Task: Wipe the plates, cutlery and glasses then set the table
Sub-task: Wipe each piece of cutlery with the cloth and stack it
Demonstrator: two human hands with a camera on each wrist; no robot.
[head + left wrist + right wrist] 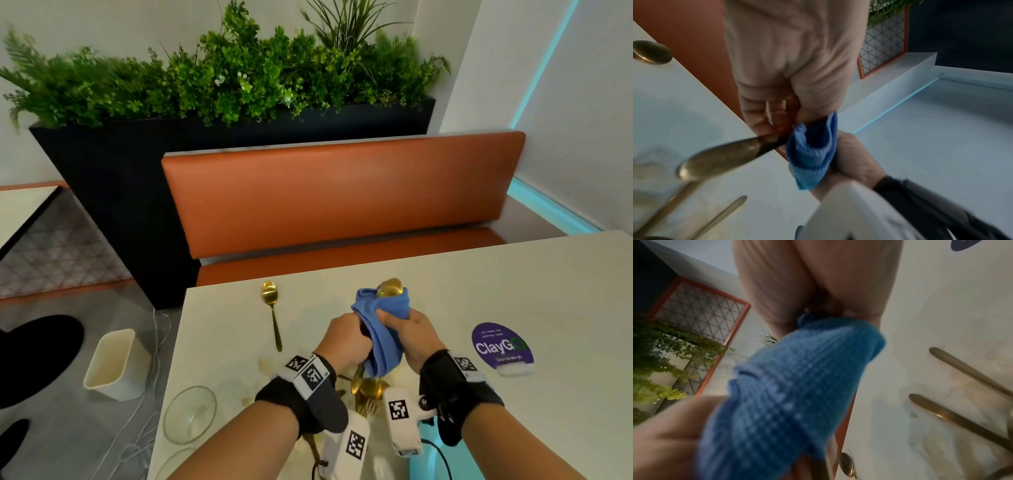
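My left hand (pixel 351 339) grips the handle of a gold spoon (pixel 390 287), which I hold above the table. My right hand (pixel 397 320) squeezes a blue cloth (pixel 382 337) wrapped round the spoon's stem; only the bowl sticks out at the top. In the left wrist view the handle end (pixel 725 156) pokes out below my curled fingers (pixel 760 116), beside the cloth (pixel 813 151). The cloth (pixel 793 386) fills the right wrist view. A second gold spoon (pixel 271 310) lies flat on the table (pixel 513 284). More gold cutlery (pixel 368 390) lies under my wrists.
Clear glass plates (pixel 190 414) sit at the table's near left edge. A purple ClayGo sticker (pixel 501 346) is on the right. An orange bench (pixel 342 195) and a black planter (pixel 113 192) stand beyond. A white bin (pixel 114 365) is on the floor at the left.
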